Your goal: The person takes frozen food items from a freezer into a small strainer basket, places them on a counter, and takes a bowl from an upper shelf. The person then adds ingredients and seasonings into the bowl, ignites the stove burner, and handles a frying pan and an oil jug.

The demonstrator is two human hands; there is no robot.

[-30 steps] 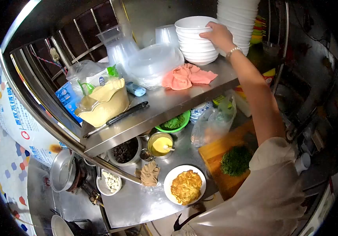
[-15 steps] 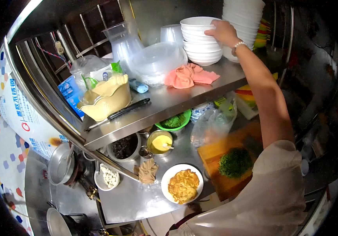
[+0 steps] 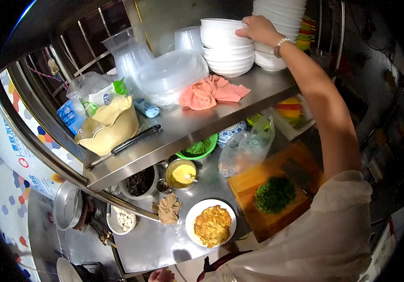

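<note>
On the steel shelf (image 3: 173, 134), my right hand (image 3: 261, 31) grips the rim of a white bowl (image 3: 223, 35) from its right side, thumb and fingers closed on it. The bowl sits at the top of a short stack, over several more white bowls (image 3: 230, 61). A taller stack of white bowls (image 3: 277, 26) rises right beside my wrist. Only part of my left hand (image 3: 162, 275) shows, at the bottom edge below the steel counter, and its fingers are mostly cut off. Nearest above it stands a white plate (image 3: 190, 231) bearing a golden fried egg (image 3: 212, 225).
A pink cloth (image 3: 211, 92), clear plastic lids (image 3: 171, 75) and a cream basket (image 3: 110, 127) line the shelf. Below, a wooden board (image 3: 253, 221) holds chopped greens (image 3: 274, 194) and a cleaver (image 3: 296, 174). A metal cup of yellow liquid (image 3: 181, 174) stands near a brown cloth (image 3: 168, 208).
The upper part of the short bowl stack has risen slightly under my right hand. My left hand has come into view at the bottom. The whole view has shifted a little.
</note>
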